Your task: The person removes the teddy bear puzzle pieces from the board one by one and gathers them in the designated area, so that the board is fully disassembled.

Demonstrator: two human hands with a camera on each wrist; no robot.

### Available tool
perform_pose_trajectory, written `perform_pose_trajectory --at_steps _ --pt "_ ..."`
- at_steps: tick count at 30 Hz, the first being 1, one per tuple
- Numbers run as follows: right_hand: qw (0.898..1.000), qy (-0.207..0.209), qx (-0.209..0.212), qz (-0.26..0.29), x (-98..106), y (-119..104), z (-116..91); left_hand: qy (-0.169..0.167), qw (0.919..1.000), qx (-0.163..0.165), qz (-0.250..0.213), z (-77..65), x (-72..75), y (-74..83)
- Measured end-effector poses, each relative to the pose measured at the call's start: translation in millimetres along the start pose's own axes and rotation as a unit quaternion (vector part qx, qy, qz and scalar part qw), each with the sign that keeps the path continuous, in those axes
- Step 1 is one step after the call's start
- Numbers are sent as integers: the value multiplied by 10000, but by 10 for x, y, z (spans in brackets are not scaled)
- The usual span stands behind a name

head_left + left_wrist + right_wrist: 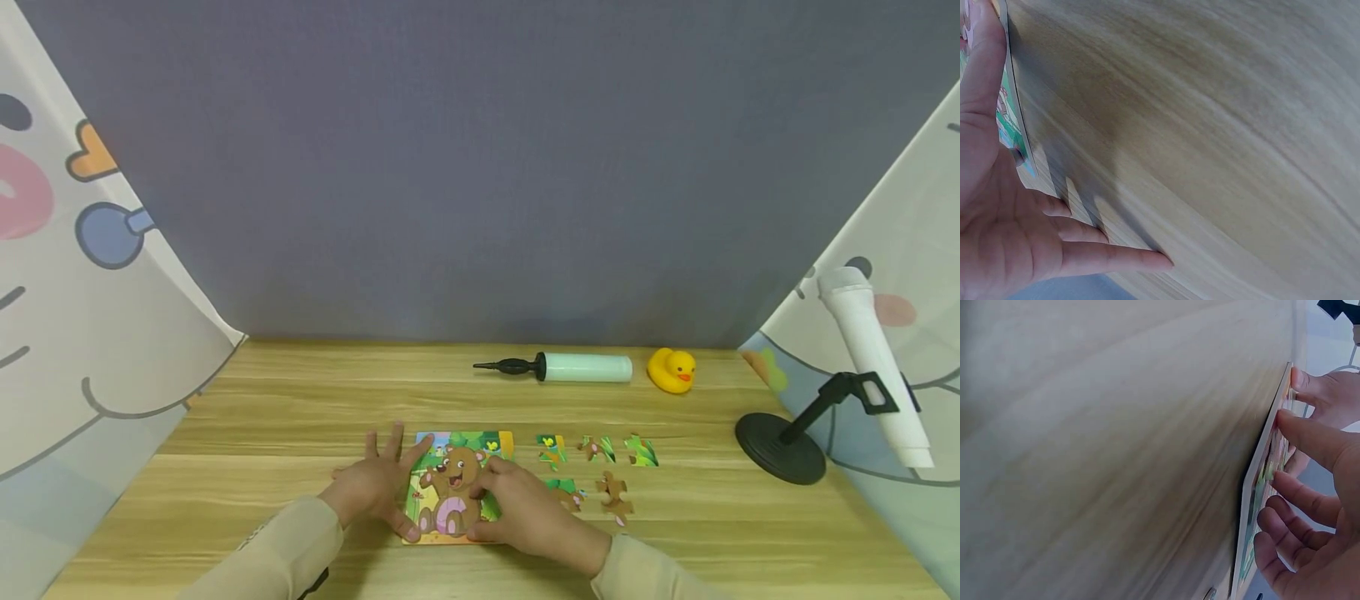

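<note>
A bear jigsaw puzzle (452,500) lies on the table, its right part covered by my right hand (521,510). That hand's thumb and index fingertips (1280,481) rest on the picture with a puzzle piece (491,507) between them, the other fingers curled beside it. My left hand (375,482) spreads over the puzzle's left side, thumb at the lower left corner and index fingertip at the top left. In the left wrist view its remaining fingers (1116,257) stretch out over bare wood. Loose puzzle pieces (552,450) lie to the right, one partly behind my right hand.
Behind the puzzle lies a hand pump (587,367) with a pale green barrel and black nozzle. A yellow rubber duck (671,370) sits beside it. At the right a white microphone (873,358) leans on a black stand (780,448). A grey panel (480,183) closes off the back.
</note>
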State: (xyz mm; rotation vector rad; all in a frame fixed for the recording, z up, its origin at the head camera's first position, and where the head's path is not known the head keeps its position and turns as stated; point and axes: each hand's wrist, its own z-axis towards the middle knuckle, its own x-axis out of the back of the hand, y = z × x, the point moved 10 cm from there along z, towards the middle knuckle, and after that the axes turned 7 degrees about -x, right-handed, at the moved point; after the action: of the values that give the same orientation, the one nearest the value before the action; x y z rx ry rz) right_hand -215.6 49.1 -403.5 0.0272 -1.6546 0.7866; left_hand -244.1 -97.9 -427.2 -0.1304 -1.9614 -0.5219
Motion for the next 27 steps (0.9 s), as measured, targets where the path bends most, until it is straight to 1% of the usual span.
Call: perform_pose_trajectory --at_steps 3,11,17,20,23,27 --pt "10000 65 37 -5 9 -6 14 -3 10000 -9 -1 9 -1 2" --pt "9999 7 -142 47 52 71 18 -11 10000 6 22 17 -6 6" --pt "10000 16 14 36 110 121 31 -20 10000 19 52 16 -11 -5" --pt "10000 -46 10 78 114 144 36 12 10000 21 44 11 -9 -12" --pt "10000 -38 -19 -34 113 159 35 4 10000 -2 62 9 -10 -6" --pt "9997 102 20 -226 131 148 30 -39 10000 5 83 8 -16 -5"
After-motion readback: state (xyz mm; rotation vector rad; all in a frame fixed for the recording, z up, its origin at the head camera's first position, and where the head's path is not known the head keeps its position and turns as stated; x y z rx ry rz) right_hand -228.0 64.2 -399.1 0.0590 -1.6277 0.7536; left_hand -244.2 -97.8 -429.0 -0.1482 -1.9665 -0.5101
